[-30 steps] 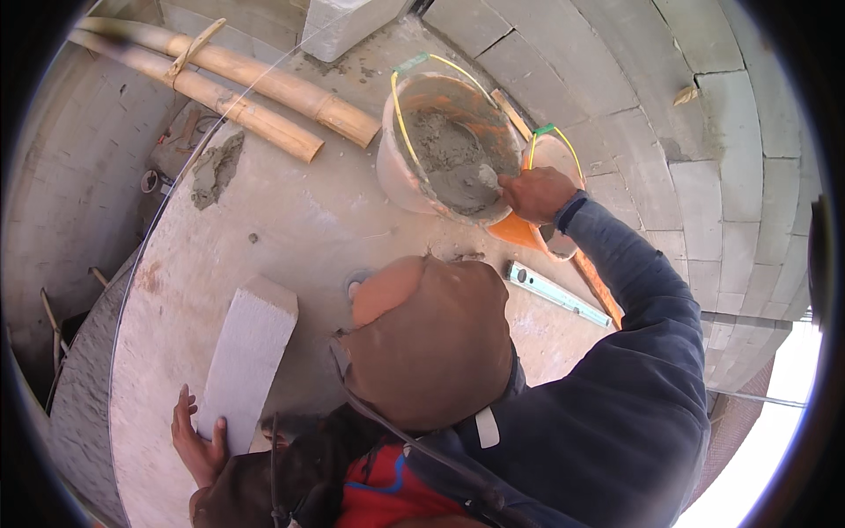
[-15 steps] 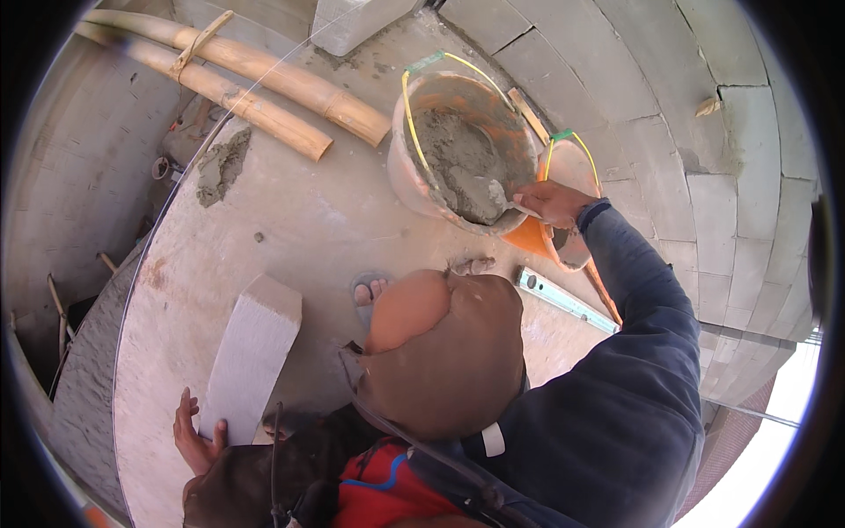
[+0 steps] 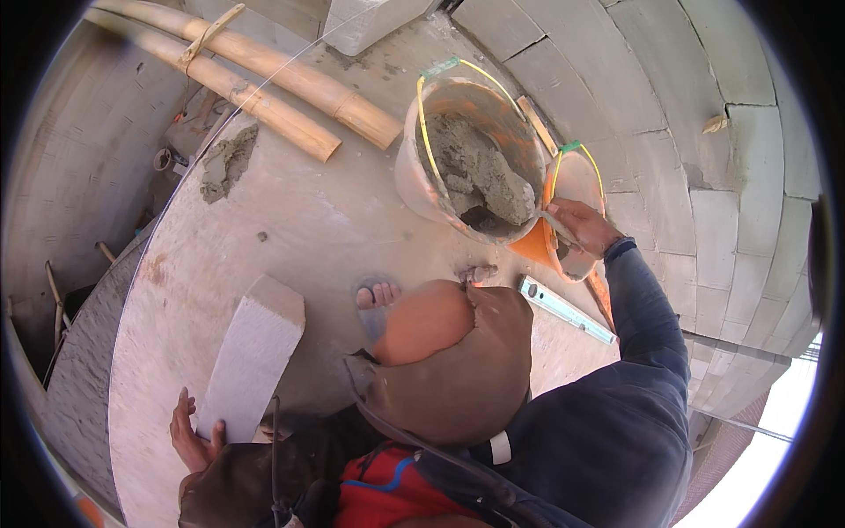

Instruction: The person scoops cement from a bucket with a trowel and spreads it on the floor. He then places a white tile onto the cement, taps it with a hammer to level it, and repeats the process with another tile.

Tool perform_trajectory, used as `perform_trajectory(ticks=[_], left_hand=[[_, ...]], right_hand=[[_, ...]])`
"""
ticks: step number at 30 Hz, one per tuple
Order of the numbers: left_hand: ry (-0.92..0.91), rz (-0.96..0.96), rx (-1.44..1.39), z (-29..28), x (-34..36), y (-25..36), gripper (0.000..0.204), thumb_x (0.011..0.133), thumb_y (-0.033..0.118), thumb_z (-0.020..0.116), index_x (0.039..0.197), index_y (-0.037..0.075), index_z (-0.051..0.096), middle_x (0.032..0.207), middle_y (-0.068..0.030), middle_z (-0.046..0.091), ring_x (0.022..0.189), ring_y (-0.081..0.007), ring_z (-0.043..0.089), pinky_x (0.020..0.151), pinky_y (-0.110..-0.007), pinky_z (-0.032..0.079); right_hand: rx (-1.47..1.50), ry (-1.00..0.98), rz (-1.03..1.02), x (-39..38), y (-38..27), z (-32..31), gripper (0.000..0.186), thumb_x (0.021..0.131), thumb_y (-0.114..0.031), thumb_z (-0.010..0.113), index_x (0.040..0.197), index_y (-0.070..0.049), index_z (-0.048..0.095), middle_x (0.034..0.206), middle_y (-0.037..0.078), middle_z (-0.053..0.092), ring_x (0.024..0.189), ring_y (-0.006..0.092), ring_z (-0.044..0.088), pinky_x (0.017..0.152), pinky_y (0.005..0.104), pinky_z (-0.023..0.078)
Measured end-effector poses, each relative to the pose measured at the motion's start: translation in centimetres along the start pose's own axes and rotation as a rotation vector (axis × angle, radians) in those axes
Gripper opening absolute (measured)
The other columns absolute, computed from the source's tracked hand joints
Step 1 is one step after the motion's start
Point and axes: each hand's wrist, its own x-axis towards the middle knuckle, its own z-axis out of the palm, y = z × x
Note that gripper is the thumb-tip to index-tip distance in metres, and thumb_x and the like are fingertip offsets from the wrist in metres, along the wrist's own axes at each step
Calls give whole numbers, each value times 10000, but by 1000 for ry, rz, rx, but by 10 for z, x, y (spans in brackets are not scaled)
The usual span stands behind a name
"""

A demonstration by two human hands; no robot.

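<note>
My right hand [image 3: 583, 227] is closed on the pale handle of a trowel at the near right rim of a large bucket [image 3: 422, 192]. Its blade is hidden by the grey mortar [image 3: 480, 163], heaped toward that rim with a dark hollow beside it. Low on the left, my left hand [image 3: 195, 438] grips the near end of a pale grey block [image 3: 251, 348]. The thumb presses on the block, while the stretched fingers lie along its left side. One sandalled foot [image 3: 378, 295] is planted between block and bucket.
An orange bucket [image 3: 576, 185] with a yellow handle stands beside the large one, against the block wall [image 3: 669, 167]. A spirit level [image 3: 568, 310] lies nearer me. Bamboo poles [image 3: 290, 75] and another block [image 3: 363, 25] lie farther off. The slab's edge [image 3: 132, 290] drops away at left.
My right hand has moved right, from inside the bucket's rim to just outside it. The mortar has been dragged into a heap, opening a hollow. My left hand still holds the block.
</note>
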Motion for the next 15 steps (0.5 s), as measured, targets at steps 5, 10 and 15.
perform_trajectory(ticks=[5, 10, 15], left_hand=[[64, 0, 113, -1, -13, 1, 879, 893, 543, 801, 1588, 67, 553, 1307, -228, 712, 1187, -439, 663, 1063, -566, 485], [32, -5, 86, -22, 9, 30, 808, 864, 546, 833, 1504, 92, 637, 1310, -209, 731, 1215, -444, 670, 1093, -543, 504], [90, 32, 51, -20, -1, 20, 798, 863, 536, 844, 1508, 111, 646, 1259, -211, 749, 1176, -427, 703, 1068, -529, 526]], right_hand=[[36, -20, -246, -35, -58, -27, 396, 1209, -388, 464, 1214, -51, 672, 849, -5, 631, 633, 73, 532, 575, 265, 462], [31, -217, -351, -37, -138, 0, 425, 1203, -424, 505, 1218, -41, 688, 918, -24, 615, 829, 63, 534, 724, 264, 457], [-285, -384, -314, -10, -284, 99, 403, 1198, -418, 509, 1204, -47, 664, 961, 22, 615, 837, 86, 556, 734, 290, 475]])
